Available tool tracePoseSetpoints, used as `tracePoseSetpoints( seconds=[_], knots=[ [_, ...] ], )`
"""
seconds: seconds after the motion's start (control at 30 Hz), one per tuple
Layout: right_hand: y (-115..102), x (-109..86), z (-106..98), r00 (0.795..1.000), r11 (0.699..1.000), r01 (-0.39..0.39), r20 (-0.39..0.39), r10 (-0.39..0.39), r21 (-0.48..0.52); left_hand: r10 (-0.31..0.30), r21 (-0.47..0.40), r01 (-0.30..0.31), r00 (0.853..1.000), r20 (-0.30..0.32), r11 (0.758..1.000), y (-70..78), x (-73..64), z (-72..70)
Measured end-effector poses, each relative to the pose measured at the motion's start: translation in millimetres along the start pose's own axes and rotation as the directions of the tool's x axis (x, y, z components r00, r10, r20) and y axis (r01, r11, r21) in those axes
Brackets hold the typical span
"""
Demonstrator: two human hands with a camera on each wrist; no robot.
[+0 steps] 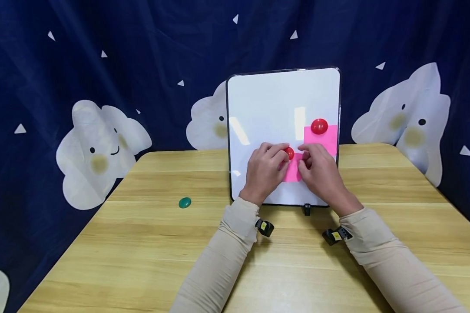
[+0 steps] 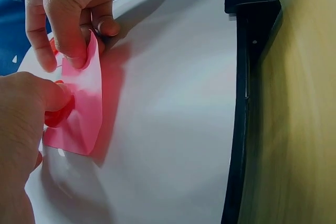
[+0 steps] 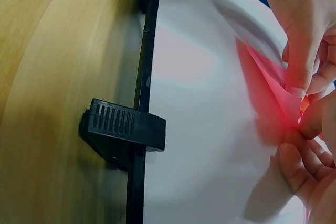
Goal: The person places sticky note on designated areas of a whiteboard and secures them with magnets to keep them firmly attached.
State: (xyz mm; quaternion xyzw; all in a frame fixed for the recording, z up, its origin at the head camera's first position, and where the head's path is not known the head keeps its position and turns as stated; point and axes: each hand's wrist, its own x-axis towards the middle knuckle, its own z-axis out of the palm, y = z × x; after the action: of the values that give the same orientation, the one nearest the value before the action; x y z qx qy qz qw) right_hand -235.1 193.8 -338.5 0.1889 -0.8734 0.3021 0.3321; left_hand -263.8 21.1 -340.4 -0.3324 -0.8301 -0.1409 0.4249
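A pink paper square (image 1: 292,173) stands against the lower part of a whiteboard (image 1: 266,100). My left hand (image 1: 264,169) holds a round red magnet (image 1: 289,153) against the paper's upper part, its thumb (image 2: 55,95) pressing on the magnet in the left wrist view. At the paper's right edge, my right hand (image 1: 322,171) pinches a corner between thumb and fingers. Bent away from the board, the paper's lower edge (image 3: 268,77) casts a pink shadow. Up and to the right, a second pink square (image 1: 325,140) is on the board under another red magnet (image 1: 319,126).
A green round magnet (image 1: 184,202) lies on the wooden table (image 1: 149,248), left of the board. Black feet, one a clip (image 3: 126,127) on the bottom frame, support the board. A dark blue curtain (image 1: 160,39) with cloud prints hangs behind.
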Motion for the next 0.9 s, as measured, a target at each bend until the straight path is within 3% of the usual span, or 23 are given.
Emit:
tracePoseSetpoints(
  seconds=[0.53,0.9],
  knots=[
    [-1,0.1,1,0.999,1.000,-0.023,-0.038,0.023,0.003,-0.019,0.030,0.020,1.000,-0.020,0.999,4.2,-0.3,2.7],
    [-2,-1.2,-1,0.997,1.000,-0.027,-0.071,0.027,-0.001,-0.052,-0.069,0.048,0.997,-0.050,0.996,-4.3,-1.8,-8.8]
  ],
)
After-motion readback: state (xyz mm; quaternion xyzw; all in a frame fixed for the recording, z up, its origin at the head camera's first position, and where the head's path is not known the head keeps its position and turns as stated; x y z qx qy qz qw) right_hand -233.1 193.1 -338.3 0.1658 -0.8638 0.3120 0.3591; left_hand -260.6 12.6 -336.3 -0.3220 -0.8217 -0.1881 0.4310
